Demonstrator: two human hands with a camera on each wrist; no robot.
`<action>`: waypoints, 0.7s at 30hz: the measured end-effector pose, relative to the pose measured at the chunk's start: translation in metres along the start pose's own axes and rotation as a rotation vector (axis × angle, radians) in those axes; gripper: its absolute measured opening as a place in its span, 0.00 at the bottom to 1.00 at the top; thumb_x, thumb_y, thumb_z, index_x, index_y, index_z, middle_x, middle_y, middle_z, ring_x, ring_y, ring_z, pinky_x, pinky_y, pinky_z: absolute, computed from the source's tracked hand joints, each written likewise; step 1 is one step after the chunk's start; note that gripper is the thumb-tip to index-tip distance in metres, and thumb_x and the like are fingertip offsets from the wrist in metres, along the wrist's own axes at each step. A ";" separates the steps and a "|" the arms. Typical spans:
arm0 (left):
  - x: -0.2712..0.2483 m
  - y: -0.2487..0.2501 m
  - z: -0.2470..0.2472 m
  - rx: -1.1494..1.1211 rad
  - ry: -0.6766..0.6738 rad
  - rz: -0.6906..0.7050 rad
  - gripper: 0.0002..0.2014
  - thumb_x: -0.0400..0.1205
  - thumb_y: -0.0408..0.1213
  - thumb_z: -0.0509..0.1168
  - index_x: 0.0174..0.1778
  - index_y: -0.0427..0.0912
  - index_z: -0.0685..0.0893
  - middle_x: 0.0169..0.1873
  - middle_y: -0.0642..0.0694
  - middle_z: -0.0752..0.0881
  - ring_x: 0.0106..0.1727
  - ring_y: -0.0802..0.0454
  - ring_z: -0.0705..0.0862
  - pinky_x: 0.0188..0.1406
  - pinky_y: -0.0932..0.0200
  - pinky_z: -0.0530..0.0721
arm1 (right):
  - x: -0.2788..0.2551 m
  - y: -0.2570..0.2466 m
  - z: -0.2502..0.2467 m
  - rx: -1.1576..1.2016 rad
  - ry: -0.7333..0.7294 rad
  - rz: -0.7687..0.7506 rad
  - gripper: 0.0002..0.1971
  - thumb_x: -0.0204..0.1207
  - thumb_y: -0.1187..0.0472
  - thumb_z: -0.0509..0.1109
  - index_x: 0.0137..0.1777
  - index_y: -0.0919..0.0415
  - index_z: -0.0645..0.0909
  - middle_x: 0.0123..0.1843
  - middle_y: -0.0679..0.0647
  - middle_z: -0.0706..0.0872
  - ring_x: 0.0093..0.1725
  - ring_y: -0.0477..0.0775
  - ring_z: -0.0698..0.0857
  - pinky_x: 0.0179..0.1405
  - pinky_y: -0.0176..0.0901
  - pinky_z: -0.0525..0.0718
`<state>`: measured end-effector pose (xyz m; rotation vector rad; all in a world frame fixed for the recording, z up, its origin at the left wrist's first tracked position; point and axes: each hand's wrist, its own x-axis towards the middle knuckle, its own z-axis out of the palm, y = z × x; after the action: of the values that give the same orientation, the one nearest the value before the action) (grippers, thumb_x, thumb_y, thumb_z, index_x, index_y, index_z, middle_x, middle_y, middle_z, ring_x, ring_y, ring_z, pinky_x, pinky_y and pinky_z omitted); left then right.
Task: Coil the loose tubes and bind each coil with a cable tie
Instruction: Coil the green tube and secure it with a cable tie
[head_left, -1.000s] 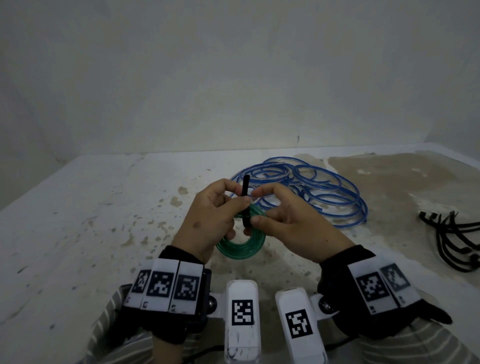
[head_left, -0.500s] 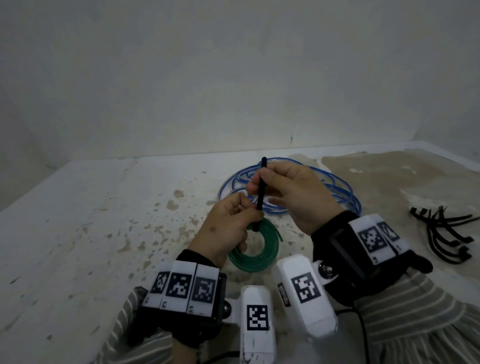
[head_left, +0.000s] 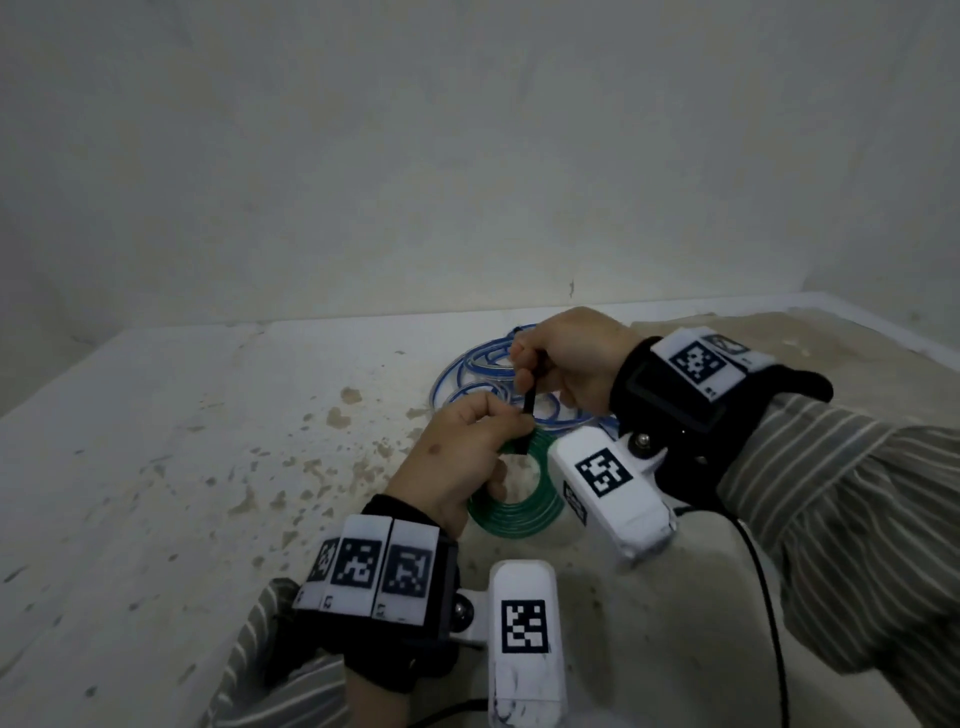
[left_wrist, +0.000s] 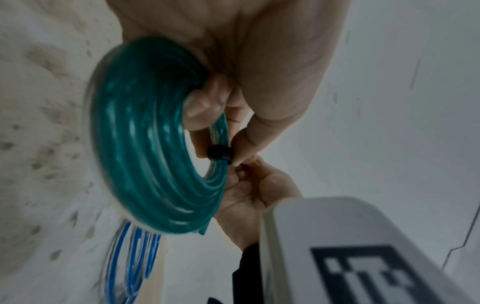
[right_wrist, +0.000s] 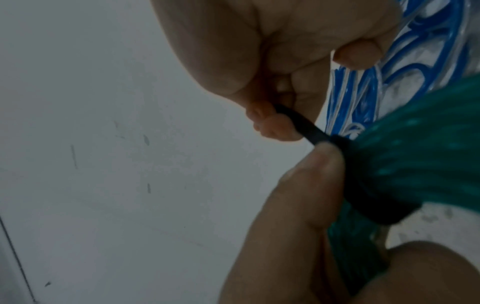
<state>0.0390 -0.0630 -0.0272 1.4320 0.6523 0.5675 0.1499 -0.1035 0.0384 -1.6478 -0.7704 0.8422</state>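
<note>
Rising steeply from green coil (head_left: 514, 512), cable tie (head_left: 531, 392) in right hand (head_left: 574, 358)

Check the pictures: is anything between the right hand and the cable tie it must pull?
Nothing visible. The right hand already grips the cable tie tail directly, while the left hand holds the green coil at the tie's loop.
</note>
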 end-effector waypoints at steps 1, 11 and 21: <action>-0.001 -0.001 -0.001 -0.013 0.004 0.001 0.10 0.80 0.32 0.64 0.32 0.41 0.76 0.25 0.47 0.78 0.15 0.55 0.64 0.14 0.67 0.66 | 0.000 -0.001 0.000 -0.012 -0.009 -0.009 0.15 0.82 0.68 0.57 0.33 0.65 0.73 0.27 0.56 0.74 0.14 0.45 0.75 0.08 0.27 0.64; 0.000 0.004 -0.022 -0.204 0.208 0.065 0.06 0.82 0.31 0.62 0.40 0.35 0.80 0.28 0.45 0.79 0.13 0.59 0.66 0.16 0.64 0.72 | -0.017 0.010 -0.013 -0.265 -0.318 -0.055 0.07 0.78 0.58 0.67 0.50 0.61 0.82 0.46 0.58 0.86 0.41 0.55 0.85 0.50 0.54 0.86; -0.006 0.014 -0.038 -0.113 0.098 0.044 0.10 0.80 0.25 0.63 0.50 0.42 0.86 0.36 0.41 0.89 0.38 0.49 0.88 0.41 0.51 0.88 | -0.011 0.014 -0.008 -0.272 -0.140 -0.228 0.02 0.74 0.70 0.70 0.42 0.64 0.82 0.36 0.63 0.87 0.34 0.58 0.87 0.32 0.47 0.90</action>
<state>0.0086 -0.0399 -0.0133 1.3222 0.6567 0.7020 0.1522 -0.1196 0.0274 -1.7078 -1.1900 0.7193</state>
